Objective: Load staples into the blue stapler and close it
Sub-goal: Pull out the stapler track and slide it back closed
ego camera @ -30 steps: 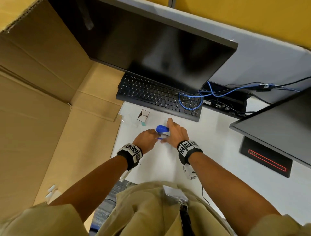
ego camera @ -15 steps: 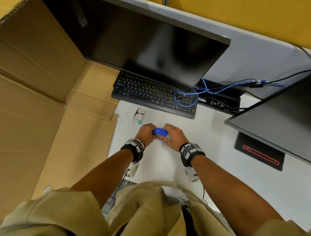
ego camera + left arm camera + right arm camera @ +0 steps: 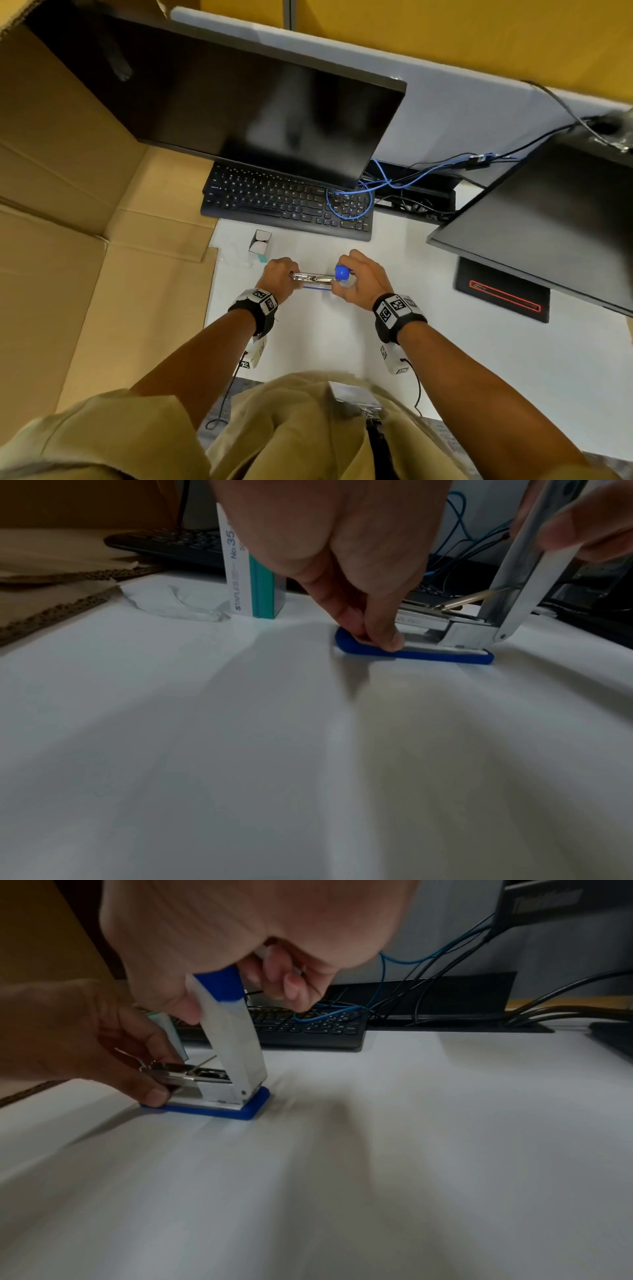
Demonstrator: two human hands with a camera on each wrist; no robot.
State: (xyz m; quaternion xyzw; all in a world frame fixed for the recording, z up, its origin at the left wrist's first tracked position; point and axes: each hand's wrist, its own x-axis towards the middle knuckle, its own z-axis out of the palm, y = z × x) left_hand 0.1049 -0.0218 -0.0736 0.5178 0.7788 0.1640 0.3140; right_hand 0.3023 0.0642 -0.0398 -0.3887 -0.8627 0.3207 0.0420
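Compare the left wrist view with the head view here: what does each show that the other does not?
Only the left wrist view shows the print on the staples box, "STAPLES" and "No. 35", and the stapler's blue base lying flat on the desk with fingertips pressing its front end.

Only the head view shows both monitors, the cardboard box, the right hand whole, and the wrist bands.

Both show the left hand, the blue stapler swung open, the keyboard and the blue cable.
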